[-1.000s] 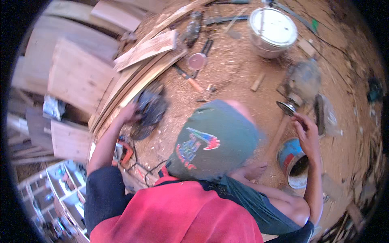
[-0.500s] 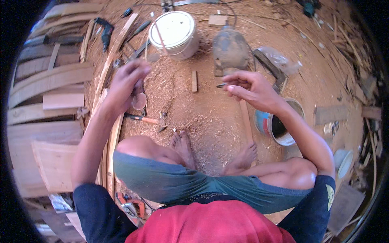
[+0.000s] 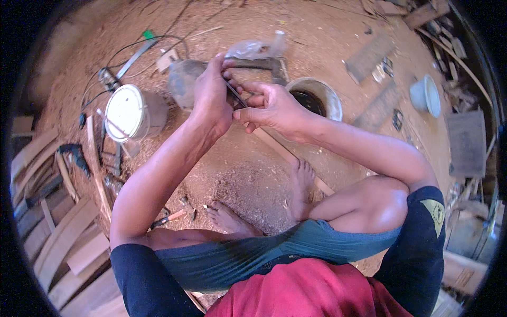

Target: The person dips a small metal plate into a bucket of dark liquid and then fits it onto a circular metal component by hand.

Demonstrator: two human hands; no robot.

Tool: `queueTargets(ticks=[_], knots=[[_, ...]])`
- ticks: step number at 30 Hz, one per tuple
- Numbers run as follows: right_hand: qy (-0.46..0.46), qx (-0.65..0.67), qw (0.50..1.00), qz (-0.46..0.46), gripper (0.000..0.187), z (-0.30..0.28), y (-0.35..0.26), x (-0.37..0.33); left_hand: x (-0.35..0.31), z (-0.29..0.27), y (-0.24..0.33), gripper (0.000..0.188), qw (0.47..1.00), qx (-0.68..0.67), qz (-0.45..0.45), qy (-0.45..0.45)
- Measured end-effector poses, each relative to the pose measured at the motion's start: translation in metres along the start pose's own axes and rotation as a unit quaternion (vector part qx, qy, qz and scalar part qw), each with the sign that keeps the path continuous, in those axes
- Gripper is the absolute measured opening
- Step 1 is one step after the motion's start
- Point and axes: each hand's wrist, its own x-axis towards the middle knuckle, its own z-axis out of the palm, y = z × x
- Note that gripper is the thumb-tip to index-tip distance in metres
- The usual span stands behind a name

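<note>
Both my hands meet above the ground, over a worn dark rounded container. A thin dark strip [image 3: 235, 94] runs slantwise between them; its exact kind does not show. My left hand [image 3: 214, 94], seen from its wrist side, has its fingers curled around the strip's far end. Thumb and fingers of my right hand [image 3: 269, 108] pinch the near end. Below them a long flat wooden strip [image 3: 275, 145] lies on the ground, reaching past my foot. Just right of my hands stands an open bucket [image 3: 330, 98] with dark contents.
A lidded white bucket [image 3: 125, 113] stands left, near the dusty rounded container [image 3: 182, 79]. A hammer [image 3: 171, 217] lies by my left foot, a power drill [image 3: 76, 158] farther left. Curved boards [image 3: 63, 232] pile at left. At right are a pale blue tub [image 3: 425, 96] and wood scraps.
My view has swung to the right. My hands, apart before, have come together, with the left moved across to the right. The dark strip now spans between them.
</note>
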Motion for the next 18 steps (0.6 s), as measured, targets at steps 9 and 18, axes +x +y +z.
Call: queueTargets(ticks=[9, 18], knots=[[0.125, -0.079, 0.988, 0.031, 0.026, -0.081, -0.002, -0.031, -0.019, 0.031, -0.027, 0.044, 0.992, 0.108, 0.014, -0.062], [0.109, -0.221, 0.963, 0.112, 0.026, -0.163, 0.013, -0.051, -0.03, 0.027, 0.083, 0.048, 0.944, 0.137, 0.301, -0.009]])
